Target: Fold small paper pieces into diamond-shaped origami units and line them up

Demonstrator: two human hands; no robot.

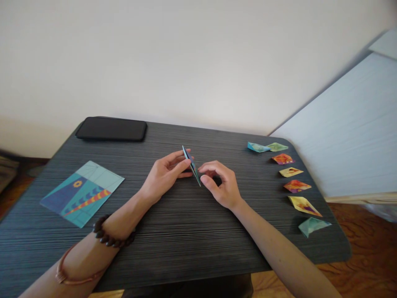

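Observation:
Above the middle of the table, my left hand (166,171) is closed on a folded piece of patterned paper (191,165), thumb in front and fingers behind. The paper is tilted nearly edge-on to me, blue and green, with its lower corner pointing toward my right hand (221,182). Curled fingers and thumb of that hand stand a little apart beside this corner, with nothing seen between them. A flat square sheet (85,194) in teal, blue and orange lies on the table left of my left hand.
A black phone (111,129) lies at the back left of the dark table (186,248). Along the right edge sit several folded paper pieces, among them a yellow one (305,205), an orange one (297,186) and a teal one (314,226). Behind rises a wall (186,62).

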